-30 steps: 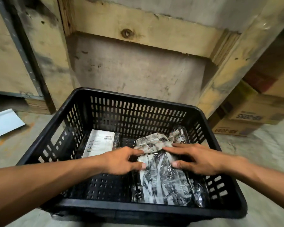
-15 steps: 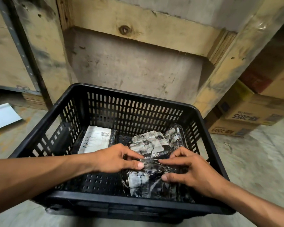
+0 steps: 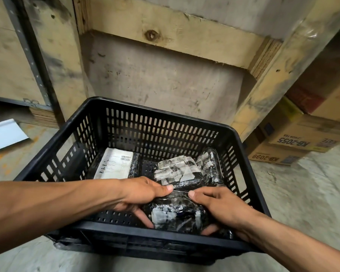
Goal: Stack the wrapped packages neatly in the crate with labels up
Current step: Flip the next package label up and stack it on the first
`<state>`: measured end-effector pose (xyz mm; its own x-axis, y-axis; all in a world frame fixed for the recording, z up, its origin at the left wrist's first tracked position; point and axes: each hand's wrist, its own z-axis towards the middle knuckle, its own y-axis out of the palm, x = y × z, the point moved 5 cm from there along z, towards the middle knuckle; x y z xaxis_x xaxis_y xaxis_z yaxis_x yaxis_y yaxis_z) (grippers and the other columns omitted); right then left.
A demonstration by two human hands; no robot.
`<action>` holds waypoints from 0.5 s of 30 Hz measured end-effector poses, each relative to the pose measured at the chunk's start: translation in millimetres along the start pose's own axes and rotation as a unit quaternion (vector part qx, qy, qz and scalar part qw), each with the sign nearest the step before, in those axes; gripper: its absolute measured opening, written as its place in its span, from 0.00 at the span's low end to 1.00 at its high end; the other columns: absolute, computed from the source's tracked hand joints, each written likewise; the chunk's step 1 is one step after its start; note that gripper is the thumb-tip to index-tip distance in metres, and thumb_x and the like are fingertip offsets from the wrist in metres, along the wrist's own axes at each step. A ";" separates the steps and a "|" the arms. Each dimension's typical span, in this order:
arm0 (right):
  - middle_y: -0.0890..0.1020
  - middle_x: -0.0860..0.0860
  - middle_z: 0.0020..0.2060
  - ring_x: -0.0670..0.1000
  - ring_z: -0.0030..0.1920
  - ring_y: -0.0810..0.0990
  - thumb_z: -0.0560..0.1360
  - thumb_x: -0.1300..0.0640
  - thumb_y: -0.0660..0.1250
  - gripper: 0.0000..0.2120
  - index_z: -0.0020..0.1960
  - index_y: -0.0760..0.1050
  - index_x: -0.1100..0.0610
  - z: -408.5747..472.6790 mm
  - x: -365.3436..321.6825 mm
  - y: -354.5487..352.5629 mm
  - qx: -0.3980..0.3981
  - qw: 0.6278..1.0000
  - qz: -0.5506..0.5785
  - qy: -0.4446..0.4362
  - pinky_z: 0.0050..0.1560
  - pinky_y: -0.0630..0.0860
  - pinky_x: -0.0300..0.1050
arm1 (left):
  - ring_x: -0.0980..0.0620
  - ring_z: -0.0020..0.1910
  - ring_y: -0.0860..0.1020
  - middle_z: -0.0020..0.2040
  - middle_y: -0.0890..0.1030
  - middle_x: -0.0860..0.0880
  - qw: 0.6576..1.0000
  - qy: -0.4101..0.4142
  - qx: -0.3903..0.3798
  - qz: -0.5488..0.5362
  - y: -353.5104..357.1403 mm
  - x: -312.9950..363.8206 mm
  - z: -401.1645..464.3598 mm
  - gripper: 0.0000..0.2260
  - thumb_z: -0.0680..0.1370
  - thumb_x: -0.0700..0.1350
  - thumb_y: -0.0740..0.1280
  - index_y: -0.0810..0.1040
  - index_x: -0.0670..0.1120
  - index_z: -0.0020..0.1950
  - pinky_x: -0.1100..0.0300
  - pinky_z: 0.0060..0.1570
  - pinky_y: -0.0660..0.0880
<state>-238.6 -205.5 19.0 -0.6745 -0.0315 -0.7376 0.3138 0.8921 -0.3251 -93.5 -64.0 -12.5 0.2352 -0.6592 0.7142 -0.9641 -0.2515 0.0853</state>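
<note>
A: While your left hand (image 3: 139,195) and right hand (image 3: 218,205) both grip the near wrapped package (image 3: 175,212), fingers curled under it by the crate (image 3: 165,240) front wall, what could slip?

B: That glossy film; ease your fingers and it may flip label down. Beyond it, 2 packages: a crumpled one (image 3: 178,171), and the white-labelled one (image 3: 116,163) far left

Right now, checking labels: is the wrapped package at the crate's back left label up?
Label up: the black wrapped package shows its white barcoded label facing upward.
</note>
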 end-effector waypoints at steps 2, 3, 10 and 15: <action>0.88 0.55 0.54 0.59 0.47 0.89 0.79 0.47 0.72 0.10 0.54 0.87 0.51 -8.4 -1.6 -0.5 0.017 1.000 0.008 -0.022 0.44 0.87 0.61 | 0.42 0.53 0.85 0.55 0.86 0.43 0.999 0.027 0.018 0.005 0.5 3.5 -6.5 0.18 0.77 0.57 0.70 0.87 0.44 0.55 0.42 0.47 0.83; 0.88 0.53 0.55 0.58 0.49 0.89 0.77 0.46 0.73 0.09 0.53 0.88 0.49 -13.3 -4.6 -2.6 0.024 0.999 0.015 -0.039 0.44 0.87 0.61 | 0.43 0.51 0.86 0.53 0.87 0.44 0.999 0.045 0.021 0.006 0.5 7.2 -11.4 0.18 0.76 0.58 0.71 0.87 0.45 0.54 0.43 0.47 0.84; 0.87 0.45 0.59 0.66 0.60 0.82 0.72 0.35 0.72 0.15 0.58 0.84 0.33 -54.2 -43.1 -30.2 0.095 0.957 -0.080 -0.263 0.60 0.82 0.59 | 0.51 0.49 0.86 0.50 0.88 0.47 0.977 0.200 0.057 -0.052 -6.8 45.5 -38.0 0.16 0.76 0.59 0.72 0.87 0.49 0.55 0.55 0.48 0.83; 0.79 0.36 0.68 0.37 0.73 0.70 0.72 0.45 0.72 0.13 0.56 0.87 0.41 -58.9 -62.7 -34.1 0.163 0.896 -0.123 -0.394 0.73 0.71 0.49 | 0.52 0.55 0.84 0.59 0.86 0.50 0.959 0.233 0.013 -0.159 -5.6 54.3 -30.8 0.17 0.75 0.45 0.75 0.84 0.51 0.63 0.59 0.51 0.81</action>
<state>-246.3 -207.4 111.2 -0.1083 -0.6326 -0.7669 0.4860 0.6393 -0.5960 -79.2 -76.6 47.2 0.4306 -0.1585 0.8885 -0.8475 -0.4097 0.3376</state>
